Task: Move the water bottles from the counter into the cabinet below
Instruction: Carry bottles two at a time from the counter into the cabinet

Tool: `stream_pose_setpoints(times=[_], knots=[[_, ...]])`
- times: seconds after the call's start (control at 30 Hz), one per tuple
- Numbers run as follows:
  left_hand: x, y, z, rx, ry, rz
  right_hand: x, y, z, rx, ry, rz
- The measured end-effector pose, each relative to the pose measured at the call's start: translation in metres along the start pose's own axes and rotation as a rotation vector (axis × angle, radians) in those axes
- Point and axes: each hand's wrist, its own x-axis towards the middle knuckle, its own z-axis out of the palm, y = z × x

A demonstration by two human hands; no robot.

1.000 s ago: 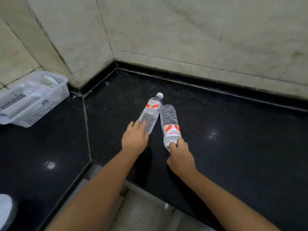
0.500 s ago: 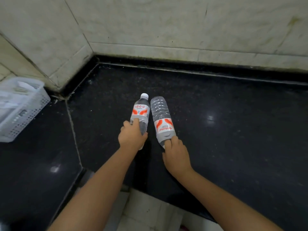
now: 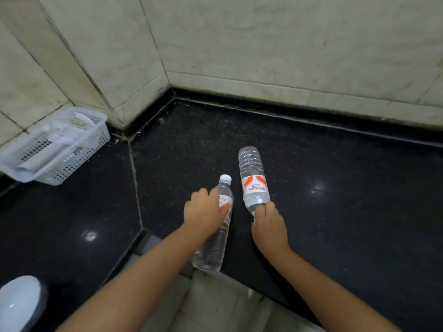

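Observation:
Two clear water bottles with red-and-white labels are on the black counter [image 3: 335, 188]. The left bottle [image 3: 214, 245] has its white cap pointing away and its base reaching the counter's front edge; my left hand [image 3: 203, 212] grips it around the label. The right bottle [image 3: 254, 178] lies with its base pointing away, and my right hand [image 3: 269, 226] holds its neck end, hiding the cap. The cabinet below is out of sight.
A white perforated basket [image 3: 79, 161] with papers stands at the left against the tiled wall. A white rounded object [image 3: 19, 305] sits at the lower left corner. Light floor tiles [image 3: 215, 307] show below the counter's front edge between my arms.
My left hand has pulled its bottle toward me until its base reaches the front edge. The right hand has kept its hold on the other bottle's neck.

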Motion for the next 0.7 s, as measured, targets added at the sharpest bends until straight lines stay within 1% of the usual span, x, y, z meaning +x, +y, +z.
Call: stream_pose_setpoints(times=[0.1,0.2,0.27,0.33,0.43,0.5,0.6,0.7], knots=[[0.048,0.011,-0.01,-0.08,-0.009,-0.041,0.0,0.002,0.004,-0.007,-0.008,0.001],[0.081,0.02,-0.01,-0.104,-0.115,-0.115,0.0,0.003,0.004,-0.004,-0.033,0.004],[0.091,0.025,-0.006,-0.19,-0.197,-0.162,0.0,0.002,0.003,0.008,-0.043,0.003],[0.095,0.028,-0.001,-0.275,-0.218,-0.187,0.0,0.002,0.003,0.03,-0.043,-0.005],[0.091,0.03,0.001,-0.388,-0.167,-0.206,0.0,0.005,0.005,0.074,-0.034,-0.011],[0.082,0.028,-0.005,-0.436,-0.101,-0.189,0.0,0.009,0.002,0.114,-0.041,-0.035],[0.06,0.022,-0.021,-0.476,0.021,-0.12,0.002,0.017,-0.013,0.126,-0.054,-0.07],[0.028,0.014,-0.045,-0.452,0.099,-0.035,0.006,0.02,-0.042,0.095,-0.083,-0.12]])
